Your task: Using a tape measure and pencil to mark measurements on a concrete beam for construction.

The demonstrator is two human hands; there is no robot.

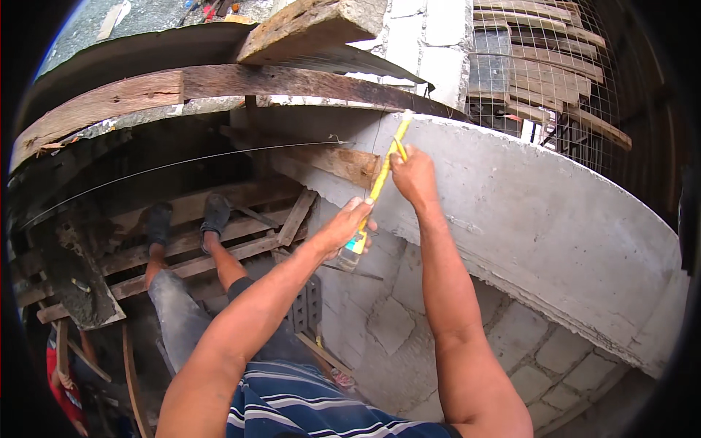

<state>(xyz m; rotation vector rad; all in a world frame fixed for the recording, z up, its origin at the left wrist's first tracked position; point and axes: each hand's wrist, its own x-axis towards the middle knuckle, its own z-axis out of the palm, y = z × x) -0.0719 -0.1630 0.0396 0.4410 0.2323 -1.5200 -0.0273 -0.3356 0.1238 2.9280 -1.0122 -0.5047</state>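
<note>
A smooth grey concrete beam (526,175) sweeps across the right of the frame over a rough block wall (394,325); at left, weathered planks (188,206) carry the person's shoes (217,213). At centre I see a tape measure (385,175), its bright yellow blade slanting up before the beam. The left hand's (347,223) grip wraps it near the case; the right hand's (414,175) pinches the blade higher.

Premises: a building site. Evidence: grey concrete beam (540,190) just beside the right hand's fingers (401,166); unplastered block wall (394,325) below them; timber scaffold planks (131,286) and a mortar-covered board (113,315) to their lower left; wire mesh (540,58) and loose boards (551,79) to their upper right.
</note>
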